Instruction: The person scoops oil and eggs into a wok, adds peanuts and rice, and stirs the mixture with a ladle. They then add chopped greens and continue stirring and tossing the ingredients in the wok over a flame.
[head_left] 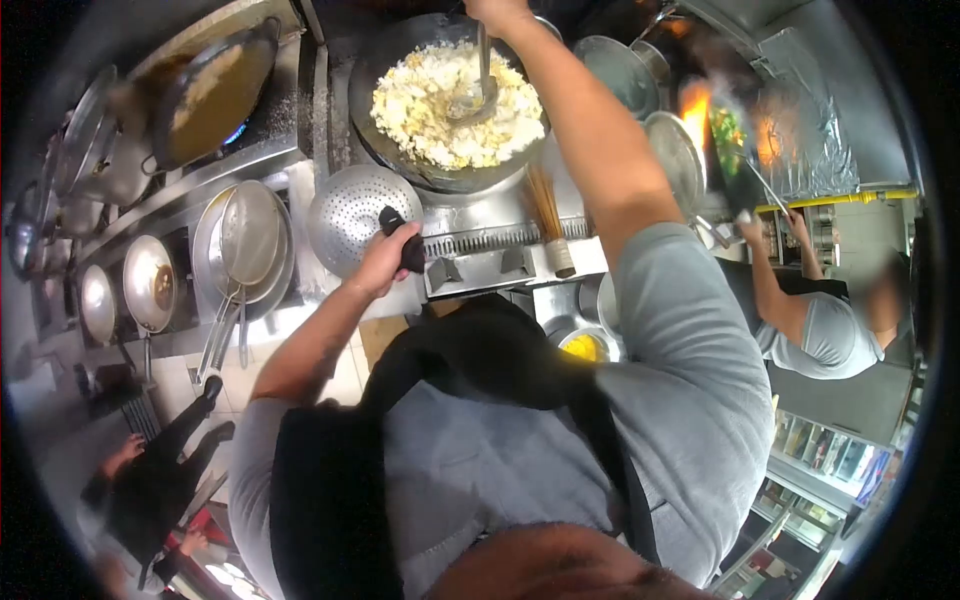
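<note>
- Grey shirt point(480, 460) and black apron point(480, 350) closest, filling the lower frame.
- Left arm bent at the elbow, reaching forward; left hand point(385, 262) wrapped tight around the black handle point(408, 240) of a perforated strainer point(345, 215), just beside the wok point(362, 120).
- Right arm stretched long over the stove; right hand point(497, 12) closed on the ladle point(478, 90) shaft, partly cut off at the top edge.
- Ladle bowl sunk in fried rice point(430, 110) inside the wok.
- Off to the right, a co-worker point(815, 335) near flames point(695, 105).

Open room above the rice wok point(362, 100), perforated strainer point(345, 215) close on its left, bamboo brush point(548, 215) on its right.
</note>
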